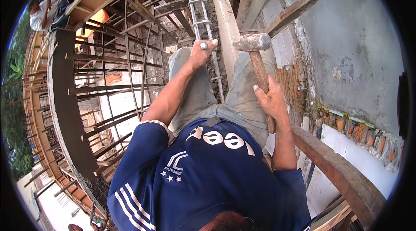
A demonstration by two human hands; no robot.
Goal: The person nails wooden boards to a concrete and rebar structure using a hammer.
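Note:
My left hand [200, 57] is closed around an upright metal rod [204, 46], whose blunt round grey top shows end-on above the fist. The rod's lower part is hidden, so I cannot tell if it is a chisel. That hand is over a long steel rebar cage [197, 3] between my knees. On the right, my right hand [272, 99] grips the brown wooden handle of a club hammer [252, 42]. The hammer's heavy, worn head is raised over my right knee, to the right of the rod and apart from it.
A wooden form board [224, 19] runs beside the rebar. Timber props and thin poles [117, 88] fill the deep space on the left. A grey plastered wall [355, 49] stands right, with a timber beam [338, 166] below. Another person [45, 12] is at the far left.

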